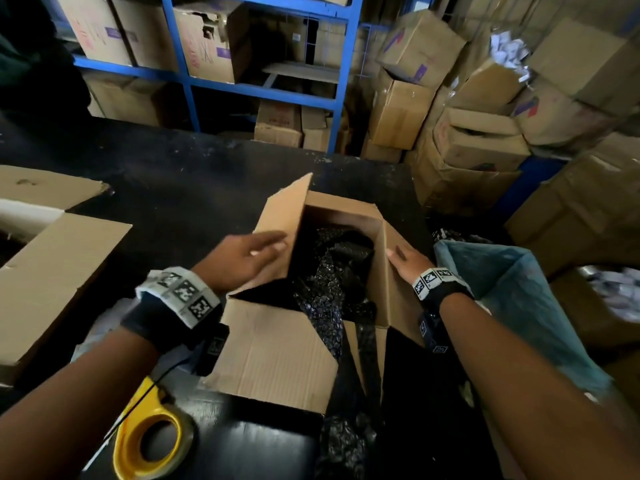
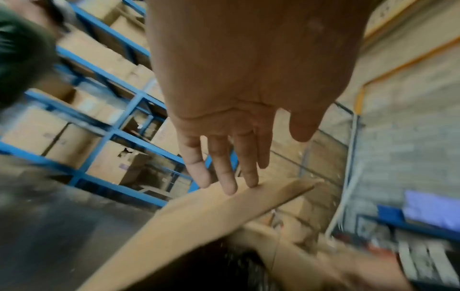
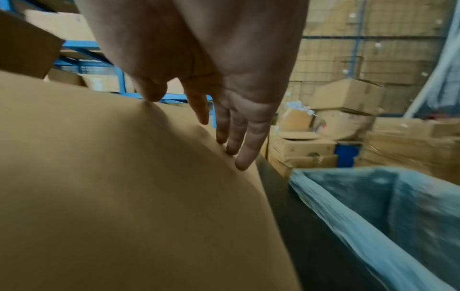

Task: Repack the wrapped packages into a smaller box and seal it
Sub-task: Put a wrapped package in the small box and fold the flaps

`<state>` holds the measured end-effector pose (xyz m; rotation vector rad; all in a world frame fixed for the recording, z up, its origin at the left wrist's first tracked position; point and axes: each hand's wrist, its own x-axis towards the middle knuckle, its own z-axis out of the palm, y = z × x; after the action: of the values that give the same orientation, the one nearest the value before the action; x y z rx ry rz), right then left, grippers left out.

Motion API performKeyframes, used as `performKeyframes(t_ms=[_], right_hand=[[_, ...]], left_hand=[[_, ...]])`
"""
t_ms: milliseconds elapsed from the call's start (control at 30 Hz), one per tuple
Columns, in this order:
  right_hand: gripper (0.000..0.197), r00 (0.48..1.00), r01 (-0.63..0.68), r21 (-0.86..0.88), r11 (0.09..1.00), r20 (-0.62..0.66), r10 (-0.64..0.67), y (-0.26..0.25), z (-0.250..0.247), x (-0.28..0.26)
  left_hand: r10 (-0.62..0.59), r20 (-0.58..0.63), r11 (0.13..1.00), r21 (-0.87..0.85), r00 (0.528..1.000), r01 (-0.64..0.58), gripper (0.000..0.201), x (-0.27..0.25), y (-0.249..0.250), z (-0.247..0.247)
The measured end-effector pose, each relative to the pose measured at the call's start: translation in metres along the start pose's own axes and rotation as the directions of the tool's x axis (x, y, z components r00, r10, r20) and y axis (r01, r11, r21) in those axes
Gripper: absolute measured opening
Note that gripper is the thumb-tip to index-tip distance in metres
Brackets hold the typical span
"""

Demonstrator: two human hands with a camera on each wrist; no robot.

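Observation:
A small cardboard box [image 1: 346,209] stands open on the black table, with packages in black bubble wrap [image 1: 325,271] inside it. My left hand [image 1: 249,252] lies flat against the raised left flap [image 1: 284,216], straight fingers [image 2: 230,177] touching that flap's [image 2: 199,212] surface. My right hand [image 1: 407,259] rests with straight fingers [image 3: 245,155] on the outside of the right flap [image 3: 124,177]. The near flap [image 1: 273,355] lies folded outward toward me. A strip of black wrap hangs over the box's front.
A yellow tape dispenser [image 1: 152,441] lies at the table's near left. A larger open box [image 1: 52,268] sits at the left. A bin lined with blue plastic [image 1: 512,292] stands right of the table. Blue shelving [image 1: 263,88] and stacked cartons fill the back.

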<state>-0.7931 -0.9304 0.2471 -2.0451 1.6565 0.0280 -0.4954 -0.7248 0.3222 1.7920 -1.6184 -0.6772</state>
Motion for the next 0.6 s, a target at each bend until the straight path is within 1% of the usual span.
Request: performKeyframes(t_ms=[67,100,133,200,267,333,367,433,500,567,600], right_hand=[[0.063,0.997,-0.078,0.024,0.997,0.022,0.077,0.016,0.008,-0.013],[0.064,0.993,-0.113,0.027,0.993,0.033,0.112,0.024,0.014,-0.019],[0.067,0.989,-0.141,0.030,0.990,0.044,0.140,0.033,0.020,-0.023],[0.074,0.976,-0.213,0.094,0.973,0.068,0.207,0.048,0.030,-0.032],[0.077,0.959,-0.278,0.193,0.941,0.111,0.261,0.058,0.038,-0.041],[0.078,0.955,-0.294,0.293,0.910,0.127,0.267,0.057,0.037,-0.053],[0.077,0.959,-0.281,0.308,0.909,0.113,0.259,0.056,0.034,-0.058],[0.072,0.968,-0.248,0.267,0.931,0.031,0.249,0.056,0.021,-0.064],[0.061,0.967,-0.220,0.224,0.950,-0.079,0.242,0.055,-0.001,-0.073],[0.040,0.954,-0.154,0.264,0.952,-0.212,0.213,0.053,-0.024,-0.083],[0.034,0.944,-0.107,0.306,0.946,-0.267,0.193,0.052,-0.035,-0.087]], left_hand=[[0.040,0.116,0.970,0.235,0.992,-0.066,0.061,-0.001,-0.008,0.027],[0.036,0.150,0.945,0.316,0.988,-0.083,0.070,0.000,-0.016,0.037],[0.035,0.175,0.924,0.369,0.984,-0.098,0.074,-0.001,-0.022,0.046],[0.041,0.214,0.883,0.448,0.976,-0.136,0.078,-0.002,-0.037,0.059],[0.011,0.272,0.824,0.543,0.962,-0.163,0.078,-0.006,-0.046,0.067],[-0.035,0.297,0.789,0.595,0.954,-0.156,0.071,-0.011,-0.049,0.072],[-0.011,0.296,0.785,0.594,0.955,-0.175,0.070,-0.014,-0.049,0.073],[0.121,0.297,0.802,0.532,0.947,-0.269,0.068,-0.021,-0.045,0.076],[0.266,0.304,0.805,0.451,0.915,-0.384,0.066,-0.029,-0.041,0.084],[0.365,0.331,0.758,0.437,0.870,-0.484,0.069,-0.036,-0.032,0.093],[0.388,0.348,0.737,0.440,0.854,-0.514,0.071,-0.038,-0.027,0.098]])
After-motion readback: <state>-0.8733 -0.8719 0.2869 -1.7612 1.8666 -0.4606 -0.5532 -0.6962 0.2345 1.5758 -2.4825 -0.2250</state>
